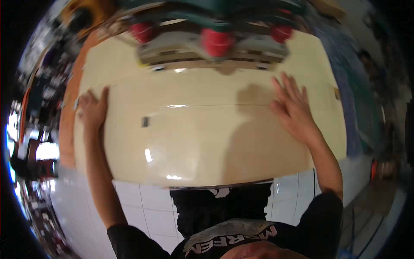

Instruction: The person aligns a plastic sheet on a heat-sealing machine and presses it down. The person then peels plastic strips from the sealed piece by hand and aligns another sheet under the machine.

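A wide cream sheet-like surface [194, 142] with a glossy sheen spreads before me, a thin seam running across it. At its left edge my left hand [93, 110] rests with thumb and fingers apart, gripping nothing I can see. My right hand [294, 110] is over the right part of the surface, fingers stretched out and nothing in them; whether it touches the surface I cannot tell. Beyond both hands stands a green and grey machine [215, 47] with three red round parts, slightly blurred. A small dark rectangle [145, 121] lies on the surface nearer my left hand.
An orange-brown strip [67, 138] borders the surface on the left. Blue sheeting [345, 95] hangs along its right side. A yellow machine part [84, 17] is at the far left. White floor tiles [159, 207] show below the near edge, and clutter lines the left rim.
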A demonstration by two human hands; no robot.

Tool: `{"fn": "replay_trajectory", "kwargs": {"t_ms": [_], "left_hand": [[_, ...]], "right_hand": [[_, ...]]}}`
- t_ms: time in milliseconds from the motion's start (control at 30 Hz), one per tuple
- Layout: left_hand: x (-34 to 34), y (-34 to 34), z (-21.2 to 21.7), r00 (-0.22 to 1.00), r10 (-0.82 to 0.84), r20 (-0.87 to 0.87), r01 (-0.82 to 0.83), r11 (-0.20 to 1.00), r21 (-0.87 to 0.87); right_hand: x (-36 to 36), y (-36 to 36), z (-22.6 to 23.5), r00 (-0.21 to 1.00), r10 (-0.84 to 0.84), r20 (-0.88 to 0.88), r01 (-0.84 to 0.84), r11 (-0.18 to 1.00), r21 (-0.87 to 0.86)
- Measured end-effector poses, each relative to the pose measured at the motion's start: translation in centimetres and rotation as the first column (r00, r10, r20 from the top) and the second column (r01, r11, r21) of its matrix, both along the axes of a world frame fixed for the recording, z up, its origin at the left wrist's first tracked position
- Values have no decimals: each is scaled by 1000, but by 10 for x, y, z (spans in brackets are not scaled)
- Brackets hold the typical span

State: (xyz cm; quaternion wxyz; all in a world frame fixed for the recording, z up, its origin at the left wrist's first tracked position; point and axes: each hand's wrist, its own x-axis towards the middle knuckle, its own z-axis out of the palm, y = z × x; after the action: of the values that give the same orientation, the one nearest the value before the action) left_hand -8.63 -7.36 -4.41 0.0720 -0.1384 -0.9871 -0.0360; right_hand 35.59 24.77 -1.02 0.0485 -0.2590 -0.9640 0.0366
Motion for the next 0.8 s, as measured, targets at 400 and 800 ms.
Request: {"fn": "replay_trajectory", "kwargs": {"t_ms": [400, 800], "left_hand": [[-15, 14, -3, 998, -57, 42, 60, 995, -85], [0, 19, 7, 999, 26, 38, -24, 999, -34]], "right_hand": [[31, 68, -14, 841, -541, 27, 541, 841, -8], [32, 84, -12, 777, -628, 47, 629, 777, -23]]}}
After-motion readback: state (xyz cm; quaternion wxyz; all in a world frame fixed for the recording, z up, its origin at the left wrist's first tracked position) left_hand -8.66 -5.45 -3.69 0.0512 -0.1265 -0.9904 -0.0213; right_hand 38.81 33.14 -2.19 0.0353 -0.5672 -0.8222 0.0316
